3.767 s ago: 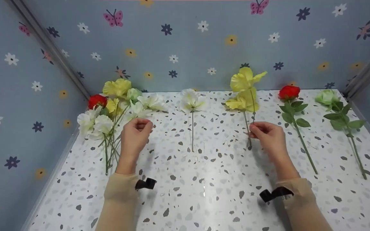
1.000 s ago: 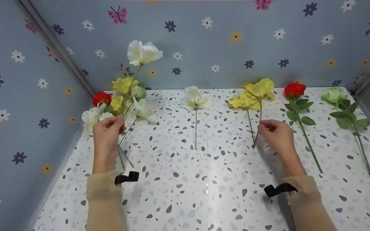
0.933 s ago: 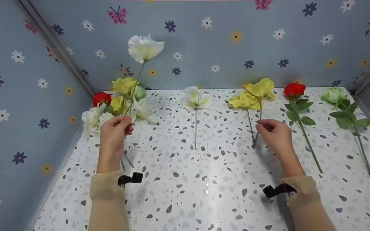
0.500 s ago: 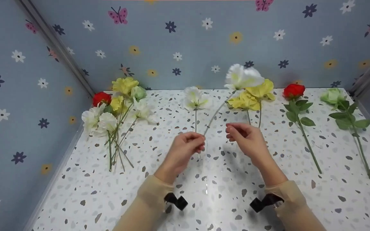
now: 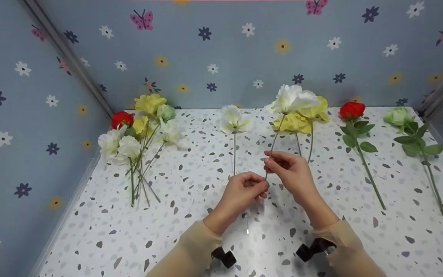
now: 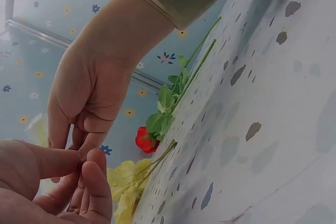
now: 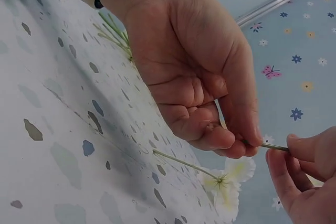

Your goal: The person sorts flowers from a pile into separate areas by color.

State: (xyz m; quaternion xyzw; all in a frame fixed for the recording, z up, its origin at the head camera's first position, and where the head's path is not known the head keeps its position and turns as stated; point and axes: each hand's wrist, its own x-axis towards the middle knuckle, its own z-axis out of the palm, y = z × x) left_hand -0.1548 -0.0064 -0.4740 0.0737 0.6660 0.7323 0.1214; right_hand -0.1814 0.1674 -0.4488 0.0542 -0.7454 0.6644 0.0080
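Observation:
Both hands are on one white artificial flower (image 5: 292,100), held upright with its bloom in front of two yellow flowers (image 5: 293,122). My left hand (image 5: 242,194) pinches the stem near its lower end. Just above it, my right hand (image 5: 292,173) pinches the same stem between thumb and fingers. In the right wrist view a short piece of stem (image 7: 275,147) shows between the two hands' fingertips. Another white flower (image 5: 234,120) lies on the table left of the hands, its stem end close behind my left hand.
At the left lies a pile of red, yellow, white and pale green flowers (image 5: 139,129). To the right lie a red rose (image 5: 352,110) and a pale green rose (image 5: 397,116), both with leafy stems. Blue patterned walls (image 5: 229,50) bound the speckled table (image 5: 102,231).
My left hand has carried the white flower from the left pile to the middle. My right hand has left the yellow flower, moved left, and now pinches the white flower's stem.

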